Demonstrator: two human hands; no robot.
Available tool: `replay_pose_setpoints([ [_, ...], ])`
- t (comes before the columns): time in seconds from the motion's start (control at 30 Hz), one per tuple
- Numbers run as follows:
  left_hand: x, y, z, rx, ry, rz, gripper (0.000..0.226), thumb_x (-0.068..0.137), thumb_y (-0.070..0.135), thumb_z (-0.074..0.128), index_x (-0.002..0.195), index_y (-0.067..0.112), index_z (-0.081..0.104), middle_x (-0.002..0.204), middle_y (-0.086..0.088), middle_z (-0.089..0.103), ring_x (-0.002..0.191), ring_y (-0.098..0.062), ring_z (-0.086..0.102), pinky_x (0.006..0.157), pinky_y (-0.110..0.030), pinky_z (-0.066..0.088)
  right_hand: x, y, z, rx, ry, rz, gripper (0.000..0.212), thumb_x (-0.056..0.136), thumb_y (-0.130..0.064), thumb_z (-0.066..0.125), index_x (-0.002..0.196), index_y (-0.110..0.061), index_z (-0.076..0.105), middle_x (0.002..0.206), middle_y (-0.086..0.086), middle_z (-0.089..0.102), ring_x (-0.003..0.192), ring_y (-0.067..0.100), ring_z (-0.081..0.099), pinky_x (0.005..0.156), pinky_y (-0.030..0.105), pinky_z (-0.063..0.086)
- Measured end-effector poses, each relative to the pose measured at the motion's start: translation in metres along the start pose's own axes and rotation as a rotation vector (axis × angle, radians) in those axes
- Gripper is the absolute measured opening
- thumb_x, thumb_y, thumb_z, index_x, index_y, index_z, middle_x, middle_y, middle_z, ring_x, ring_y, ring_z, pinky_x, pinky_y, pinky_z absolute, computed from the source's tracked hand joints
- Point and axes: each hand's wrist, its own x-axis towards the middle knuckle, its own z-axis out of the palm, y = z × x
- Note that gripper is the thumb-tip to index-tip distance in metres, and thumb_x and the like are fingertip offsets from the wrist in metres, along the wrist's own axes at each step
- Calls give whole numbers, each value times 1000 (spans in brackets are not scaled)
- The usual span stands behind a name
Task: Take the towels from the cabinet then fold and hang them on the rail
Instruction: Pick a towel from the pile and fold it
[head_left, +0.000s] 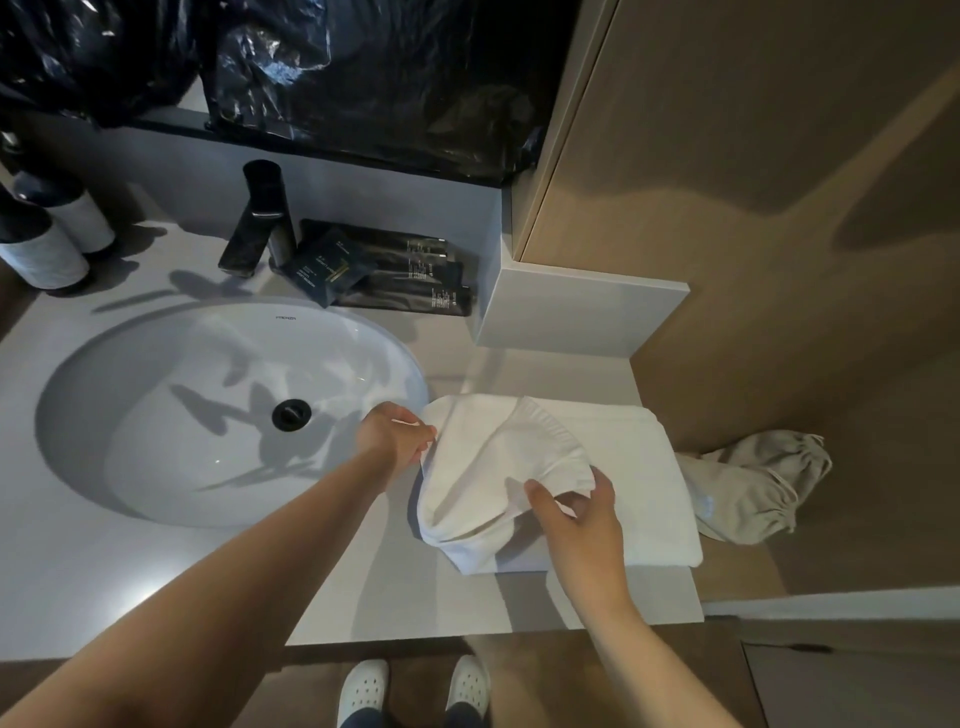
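Light: dim, cool. Brightest item before you: the white towel (613, 467). Shadows: several, sharp-edged, across the sink (156, 415). Glare: specks on the black plastic (363, 78). Edges: wide-angle curvature, slightly soft.

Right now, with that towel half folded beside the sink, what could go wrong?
The left hand pinches the towel by the sink rim; a corner could slip into the basin. It lies bunched on a folded towel near the counter edge; a tug by the right hand might drag that one off.

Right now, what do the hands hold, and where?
A white towel: left hand pinches its left edge, right hand grips its bunched near edge.
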Motion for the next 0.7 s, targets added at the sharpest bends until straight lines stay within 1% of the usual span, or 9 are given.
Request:
replay_pose_setpoints([
  [0.1, 0, 0, -1, 36, 11, 20, 19, 81, 7, 70, 80, 16, 54, 69, -6, 63, 59, -18, 60, 57, -20, 51, -4, -2, -6, -92, 44, -109, 79, 87, -39, 69, 148, -40, 19, 98, -42, 44, 74, -11, 59, 62, -3, 42],
  [0.17, 0, 2, -3, 56, -13, 46, 17, 82, 5, 66, 81, 17, 54, 69, -7, 63, 60, -21, 59, 59, -22, 51, -4, -6, -8, -358, -43, -241, 78, 88, -49, 63, 148, -48, 13, 95, -42, 46, 79, -7, 62, 74, 5, 44],
  [0.27, 4, 3, -5, 33, -75, 103, 20, 84, -4, 55, 82, 16, 54, 74, -15, 60, 71, -31, 60, 72, -34, 55, 0, -9, -5, -680, -254, -328, 70, 88, -64, 51, 149, -46, 22, 111, -29, 54, 99, 2, 59, 86, 14, 44],
  [0.3, 5, 4, -6, 26, -80, 108, 22, 85, -5, 51, 80, 16, 56, 75, -16, 60, 72, -33, 60, 77, -39, 57, 2, -7, -3, -702, -304, -311, 67, 87, -66, 50, 147, -45, 28, 113, -23, 59, 100, 4, 60, 85, 15, 46],
  [0.37, 9, 6, -10, -1, -96, 129, 26, 87, -7, 45, 78, 13, 59, 76, -16, 59, 74, -35, 61, 83, -45, 58, 6, -3, -3, -689, -340, -294, 58, 86, -67, 53, 137, -43, 42, 105, -15, 66, 92, 3, 63, 80, 14, 51],
  [0.47, 15, 11, -17, -4, -90, 142, 28, 91, -5, 46, 76, 11, 63, 85, -15, 63, 81, -34, 65, 81, -42, 59, 10, 0, -8, -640, -314, -291, 42, 80, -69, 59, 113, -43, 51, 87, -17, 66, 79, -1, 62, 67, 7, 47],
  [0.57, 17, 17, -20, 28, -72, 160, 25, 91, -2, 48, 77, 11, 64, 91, -16, 67, 86, -32, 69, 77, -36, 59, 12, 2, -14, -611, -295, -281, 39, 77, -71, 60, 103, -44, 51, 87, -19, 65, 79, 0, 63, 66, 10, 51],
  [0.67, 10, 13, -21, 86, -77, 159, 5, 91, 10, 60, 95, 10, 57, 99, -16, 67, 91, -35, 68, 90, -43, 56, 10, 3, -17, -534, -281, -279, 35, 75, -70, 63, 97, -46, 52, 82, -22, 66, 82, -5, 62, 65, 11, 53],
  [0.7, 9, 7, -21, 111, -79, 132, 19, 90, 16, 66, 104, 9, 55, 104, -19, 66, 96, -38, 67, 93, -46, 53, 9, 2, -17, -505, -281, -274, 33, 75, -69, 65, 95, -45, 53, 80, -22, 66, 82, -6, 63, 64, 12, 53],
])
